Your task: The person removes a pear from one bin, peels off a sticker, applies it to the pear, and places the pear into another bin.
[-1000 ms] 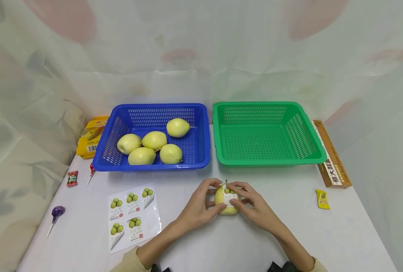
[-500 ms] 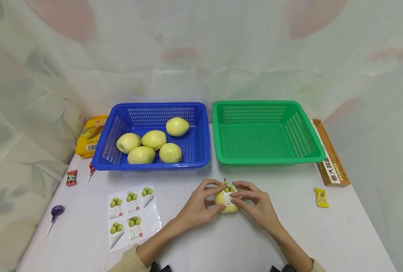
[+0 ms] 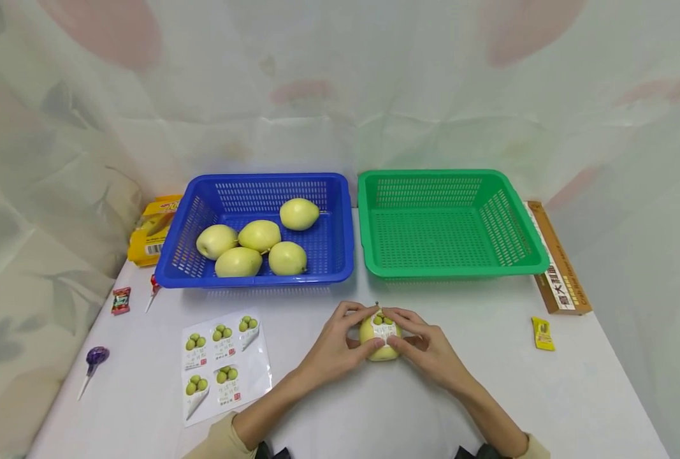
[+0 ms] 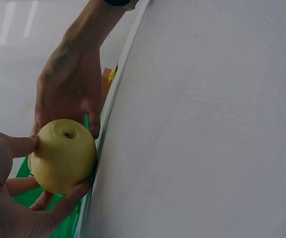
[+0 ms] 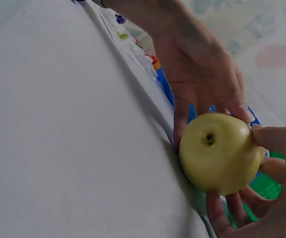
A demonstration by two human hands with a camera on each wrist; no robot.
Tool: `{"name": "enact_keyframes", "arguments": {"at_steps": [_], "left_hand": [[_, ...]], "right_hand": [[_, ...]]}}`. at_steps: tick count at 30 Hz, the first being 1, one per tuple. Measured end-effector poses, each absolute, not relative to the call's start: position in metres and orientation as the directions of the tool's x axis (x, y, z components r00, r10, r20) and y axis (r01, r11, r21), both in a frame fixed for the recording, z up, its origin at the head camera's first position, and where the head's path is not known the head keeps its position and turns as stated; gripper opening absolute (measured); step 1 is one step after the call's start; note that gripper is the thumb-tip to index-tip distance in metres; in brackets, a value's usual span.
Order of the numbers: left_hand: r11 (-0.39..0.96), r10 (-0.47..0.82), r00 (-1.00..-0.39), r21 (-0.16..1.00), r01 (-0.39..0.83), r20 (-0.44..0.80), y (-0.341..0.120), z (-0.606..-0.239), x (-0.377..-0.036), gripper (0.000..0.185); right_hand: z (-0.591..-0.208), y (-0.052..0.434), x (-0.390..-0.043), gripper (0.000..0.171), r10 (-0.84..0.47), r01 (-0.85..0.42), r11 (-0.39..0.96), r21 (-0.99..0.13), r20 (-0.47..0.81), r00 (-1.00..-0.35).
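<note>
A pale yellow-green pear [image 3: 382, 354] is held between both hands over the near middle of the table, its stem pointing away. On its upper face lies a white sticker [image 3: 383, 331] printed with green fruit. My left hand [image 3: 334, 344] grips the pear from the left, its thumb on the sticker's lower left. From the other side my right hand [image 3: 431, 350] holds it, the thumb by the sticker's lower right and fingers at its upper edge. Both wrist views show the pear's bottom end [image 4: 66, 148], with fingers of both hands around it.
Several pears [image 3: 259, 236] lie in a blue basket [image 3: 253, 280] at the back left. Beside it stands a green basket [image 3: 454, 273]. A sticker sheet [image 3: 253, 376] lies left of the hands. Sweets, a lollipop [image 3: 97, 357], a yellow packet [image 3: 147, 245] and a brown box [image 3: 569, 280] flank them.
The right hand's fingers have shifted from the sticker's right side to its upper edge, and both thumbs now lie at its lower part. The pear has turned and moved slightly left.
</note>
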State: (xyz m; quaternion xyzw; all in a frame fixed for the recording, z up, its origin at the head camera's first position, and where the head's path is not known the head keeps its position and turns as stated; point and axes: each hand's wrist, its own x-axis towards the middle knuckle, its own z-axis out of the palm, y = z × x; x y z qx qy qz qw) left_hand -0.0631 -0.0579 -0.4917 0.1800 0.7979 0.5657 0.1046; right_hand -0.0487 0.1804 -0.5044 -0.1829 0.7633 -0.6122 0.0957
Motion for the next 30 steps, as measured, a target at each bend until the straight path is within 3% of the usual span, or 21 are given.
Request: {"name": "enact_keyframes", "arguments": {"at_steps": [3, 10, 19, 25, 30], "left_hand": [[0.268, 0.418, -0.908, 0.951, 0.152, 0.028, -0.058, -0.492, -0.064, 0.064], [0.263, 0.434, -0.9, 0.949, 0.175, 0.046, -0.058, -0.491, -0.064, 0.061], [0.242, 0.442, -0.897, 0.962, 0.131, 0.011, -0.057, -0.493, -0.065, 0.054], [0.304, 0.451, -0.893, 0.941, 0.151, -0.002, -0.062, -0.495, -0.067, 0.054], [0.291, 0.468, -0.883, 0.949, 0.125, -0.027, -0.066, -0.496, -0.07, 0.056]], "right_hand": [[-0.503, 0.18, -0.048, 0.051, -0.367, -0.189, 0.209, -0.96, 0.102, -0.925], [-0.504, 0.182, -0.042, 0.031, -0.316, -0.322, 0.308, -0.895, 0.223, -0.922], [-0.512, 0.196, -0.046, 0.038, -0.42, -0.568, 0.242, -0.786, 0.443, -0.792], [-0.508, 0.2, -0.045, 0.04, -0.421, -0.389, 0.134, -0.912, 0.303, -0.855], [-0.503, 0.19, -0.053, 0.052, -0.446, -0.252, 0.152, -0.956, 0.161, -0.88]]}}
